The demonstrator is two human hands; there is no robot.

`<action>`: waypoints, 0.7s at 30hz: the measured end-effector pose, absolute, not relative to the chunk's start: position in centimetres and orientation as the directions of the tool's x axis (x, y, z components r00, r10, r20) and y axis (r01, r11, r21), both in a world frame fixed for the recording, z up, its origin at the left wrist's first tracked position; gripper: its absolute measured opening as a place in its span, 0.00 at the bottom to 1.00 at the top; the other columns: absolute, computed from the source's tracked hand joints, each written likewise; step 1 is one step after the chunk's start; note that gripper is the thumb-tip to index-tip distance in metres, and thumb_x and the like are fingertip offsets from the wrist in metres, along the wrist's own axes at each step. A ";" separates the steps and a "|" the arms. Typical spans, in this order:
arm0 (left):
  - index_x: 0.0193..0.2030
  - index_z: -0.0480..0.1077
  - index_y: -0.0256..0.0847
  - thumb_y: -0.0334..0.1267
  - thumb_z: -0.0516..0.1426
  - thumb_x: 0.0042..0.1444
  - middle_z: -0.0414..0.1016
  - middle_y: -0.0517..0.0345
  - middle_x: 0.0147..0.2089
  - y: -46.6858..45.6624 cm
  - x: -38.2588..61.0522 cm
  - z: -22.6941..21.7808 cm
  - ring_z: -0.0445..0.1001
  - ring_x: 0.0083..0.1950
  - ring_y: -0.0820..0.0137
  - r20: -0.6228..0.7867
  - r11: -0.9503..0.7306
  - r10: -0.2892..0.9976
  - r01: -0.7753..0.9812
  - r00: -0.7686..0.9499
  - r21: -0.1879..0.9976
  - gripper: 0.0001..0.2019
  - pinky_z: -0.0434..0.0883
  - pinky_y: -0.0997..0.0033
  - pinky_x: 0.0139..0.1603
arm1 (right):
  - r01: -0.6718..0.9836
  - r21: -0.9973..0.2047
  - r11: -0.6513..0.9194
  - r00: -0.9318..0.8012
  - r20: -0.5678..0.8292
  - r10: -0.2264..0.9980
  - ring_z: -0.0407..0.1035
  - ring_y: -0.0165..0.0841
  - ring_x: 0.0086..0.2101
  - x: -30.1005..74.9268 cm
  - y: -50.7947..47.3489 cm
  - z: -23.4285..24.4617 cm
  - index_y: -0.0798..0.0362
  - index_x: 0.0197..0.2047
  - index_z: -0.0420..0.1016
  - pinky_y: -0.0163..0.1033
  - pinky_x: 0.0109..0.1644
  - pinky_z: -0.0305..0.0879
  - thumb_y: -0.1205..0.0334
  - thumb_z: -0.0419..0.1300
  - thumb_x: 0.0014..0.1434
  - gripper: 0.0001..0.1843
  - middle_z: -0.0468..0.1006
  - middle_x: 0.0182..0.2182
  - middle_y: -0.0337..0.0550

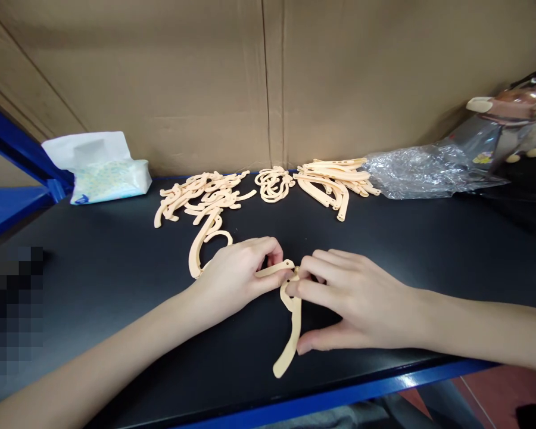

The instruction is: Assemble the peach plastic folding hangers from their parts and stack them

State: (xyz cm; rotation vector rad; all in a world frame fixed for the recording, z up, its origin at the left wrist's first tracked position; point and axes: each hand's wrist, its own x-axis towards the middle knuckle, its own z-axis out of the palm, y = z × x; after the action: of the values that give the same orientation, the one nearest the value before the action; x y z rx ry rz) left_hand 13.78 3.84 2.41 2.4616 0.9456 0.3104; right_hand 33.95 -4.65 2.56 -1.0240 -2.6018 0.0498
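My left hand (239,275) is closed in a pinch on a curved cream plastic piece (201,241) that arcs up and left from under the palm. My right hand (352,301) grips a second cream curved strip (291,333) that hangs toward the table's front edge. The two pieces meet between my fingertips near the middle of the black tabletop (406,238). Behind lie a pile of hook-shaped cream parts (203,196), a small coil of them (273,183) and a stack of longer curved strips (335,179).
A white tissue pack (100,167) sits at the back left beside a blue shelf frame (18,155). Crumpled clear plastic bags (429,170) lie at the back right. Cardboard (268,77) walls the rear. The blue front edge (361,390) runs below my hands.
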 end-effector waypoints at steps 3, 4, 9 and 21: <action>0.32 0.66 0.42 0.48 0.55 0.60 0.64 0.66 0.25 3.9 13.7 2.5 0.62 0.26 0.73 0.027 -0.633 0.678 0.565 0.734 0.530 0.12 0.55 0.74 0.26 | 0.659 -0.149 0.738 -0.694 0.257 0.672 0.65 0.33 0.34 34.2 -4.6 2.7 0.53 0.42 0.73 0.37 0.35 0.60 0.44 0.56 0.64 0.19 0.72 0.36 0.42; 0.32 0.66 0.42 0.48 0.55 0.60 0.64 0.66 0.25 3.9 13.7 2.5 0.62 0.26 0.73 0.030 -0.633 0.677 0.563 0.735 0.531 0.12 0.55 0.74 0.26 | 0.672 -0.153 0.724 -0.685 0.244 0.687 0.65 0.32 0.33 34.4 -4.6 2.8 0.53 0.40 0.73 0.37 0.34 0.60 0.44 0.55 0.65 0.19 0.72 0.36 0.42; 0.32 0.65 0.42 0.47 0.56 0.60 0.64 0.67 0.26 4.0 13.6 2.5 0.62 0.26 0.74 0.044 -0.646 0.673 0.558 0.739 0.521 0.12 0.56 0.74 0.27 | 0.718 -0.088 0.691 -0.659 0.236 0.714 0.65 0.32 0.31 35.4 -4.0 3.3 0.54 0.31 0.71 0.36 0.30 0.58 0.44 0.58 0.63 0.21 0.72 0.32 0.41; 0.32 0.65 0.42 0.46 0.58 0.59 0.64 0.68 0.28 3.9 13.5 2.1 0.61 0.27 0.75 0.043 -0.648 0.669 0.555 0.742 0.522 0.11 0.56 0.74 0.27 | 0.722 0.050 0.690 -0.668 0.307 0.677 0.66 0.33 0.32 35.7 -3.8 3.2 0.56 0.32 0.77 0.39 0.35 0.61 0.65 0.58 0.63 0.09 0.74 0.30 0.40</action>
State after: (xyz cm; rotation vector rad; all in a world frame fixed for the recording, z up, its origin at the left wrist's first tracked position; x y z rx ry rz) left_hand 13.55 3.92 2.14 2.4557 0.9274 0.3182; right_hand 35.75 -3.80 3.18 -1.1155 -2.6373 -0.2441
